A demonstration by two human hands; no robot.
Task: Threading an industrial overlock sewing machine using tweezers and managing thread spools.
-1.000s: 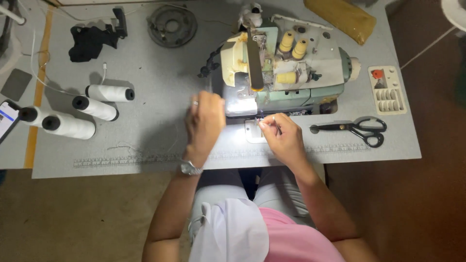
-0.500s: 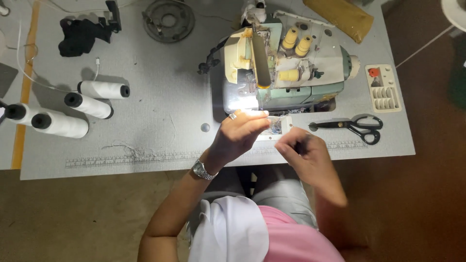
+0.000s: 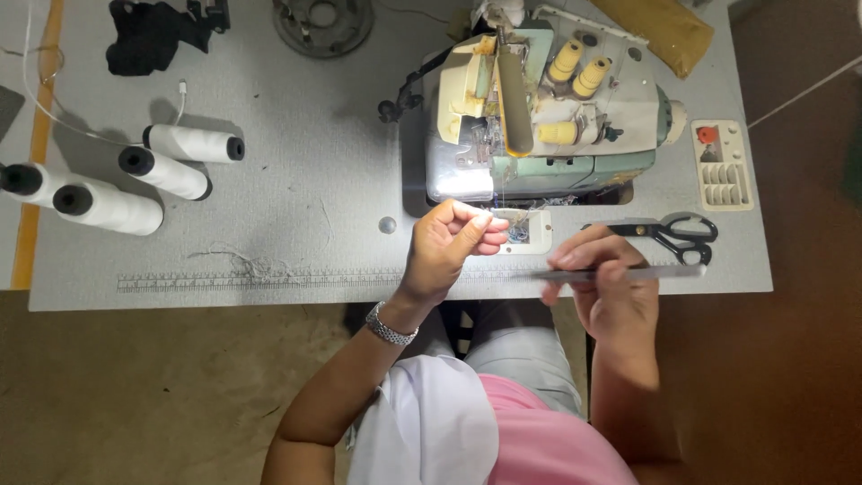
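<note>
My left hand (image 3: pixel 452 244) is pinched on a thin thread just in front of the pale green sewing machine (image 3: pixel 548 108), by its lit needle area. A silver watch sits on that wrist. My right hand (image 3: pixel 607 289) is at the table's front edge and grips long metal tweezers (image 3: pixel 620 272), which lie level and point left toward the left hand's fingers. The thread itself is barely visible.
The grey table (image 3: pixel 296 207) carries three white thread cones (image 3: pixel 135 175) at left, black scissors (image 3: pixel 669 234) right of the machine, a small white tray (image 3: pixel 721 163), black cloth (image 3: pixel 148 40) and a round metal part (image 3: pixel 323 20) at the back. A ruler strip runs along the front edge.
My left hand has drawn back from the machine toward me, pinching thread. My right hand has dropped to the table edge and now holds the tweezers level.
</note>
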